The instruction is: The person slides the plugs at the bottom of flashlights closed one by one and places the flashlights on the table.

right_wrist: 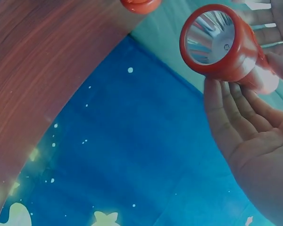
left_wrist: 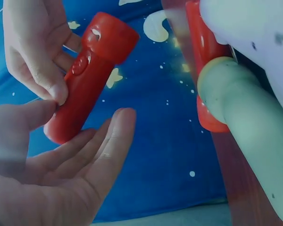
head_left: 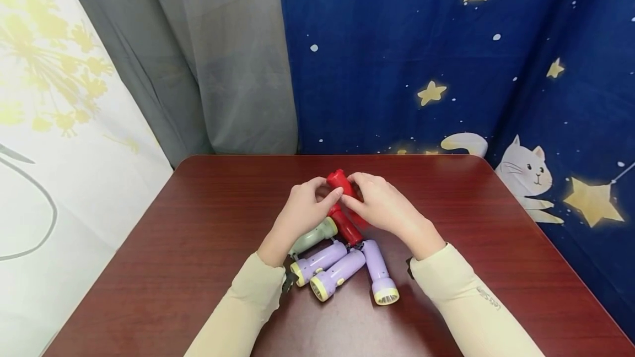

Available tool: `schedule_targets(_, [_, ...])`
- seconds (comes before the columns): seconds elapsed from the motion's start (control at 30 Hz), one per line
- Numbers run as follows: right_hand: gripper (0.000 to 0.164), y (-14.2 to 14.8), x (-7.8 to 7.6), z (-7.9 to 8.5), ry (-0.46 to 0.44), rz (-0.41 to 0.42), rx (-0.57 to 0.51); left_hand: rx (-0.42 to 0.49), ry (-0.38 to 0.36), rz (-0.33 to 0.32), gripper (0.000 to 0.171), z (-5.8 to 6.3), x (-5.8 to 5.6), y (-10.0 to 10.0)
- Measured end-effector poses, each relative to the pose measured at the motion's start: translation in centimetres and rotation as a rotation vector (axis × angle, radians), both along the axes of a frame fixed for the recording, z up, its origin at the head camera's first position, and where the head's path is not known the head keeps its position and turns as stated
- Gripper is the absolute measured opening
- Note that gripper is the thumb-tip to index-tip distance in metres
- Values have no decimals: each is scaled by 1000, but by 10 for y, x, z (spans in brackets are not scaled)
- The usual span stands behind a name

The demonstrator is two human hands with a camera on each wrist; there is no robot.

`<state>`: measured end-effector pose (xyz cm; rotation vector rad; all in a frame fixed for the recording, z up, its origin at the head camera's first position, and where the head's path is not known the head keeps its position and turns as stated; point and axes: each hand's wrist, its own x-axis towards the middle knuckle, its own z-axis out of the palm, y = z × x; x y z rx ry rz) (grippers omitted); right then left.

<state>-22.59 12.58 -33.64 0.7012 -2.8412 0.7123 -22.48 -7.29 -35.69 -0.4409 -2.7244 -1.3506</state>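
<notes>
Above the far middle of the table, both hands hold a red flashlight (head_left: pixel 339 180). My right hand (head_left: pixel 384 203) grips it between thumb and fingers, near the lens end in the right wrist view. My left hand (head_left: pixel 305 211) has its thumb against the tail end and fingers underneath, as the left wrist view shows. The shiny reflector (right_wrist: pixel 210 37) faces the right wrist camera. Just below the hands lies a second red flashlight (head_left: pixel 347 229). Beside it, partly behind the left wrist, is a pale green flashlight (head_left: pixel 312 237).
Several lilac flashlights with yellow rims lie nearer me: one on the right (head_left: pixel 378 271), one in the middle (head_left: pixel 342 274), one by the left cuff (head_left: pixel 317 262). The brown table (head_left: pixel 198 247) ends at a blue star-patterned curtain (head_left: pixel 377 70) and a grey curtain (head_left: pixel 238 59).
</notes>
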Motion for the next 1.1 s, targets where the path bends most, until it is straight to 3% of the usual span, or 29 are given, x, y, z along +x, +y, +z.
schedule_targets(0.37, [47,-2,7,3,76,50,-105,171,93,34,39,11,8,1])
schedule_targets(0.63, [52,-3,13,2,92,68,-161,254,156,12,41,11,13,2])
schedule_targets(0.87, [57,-5,16,5,115,74,-224,281,262,-17,42,16,16,2])
schedule_targets(1.1, [81,-7,16,2,147,97,-280,248,305,-42,43,16,15,1])
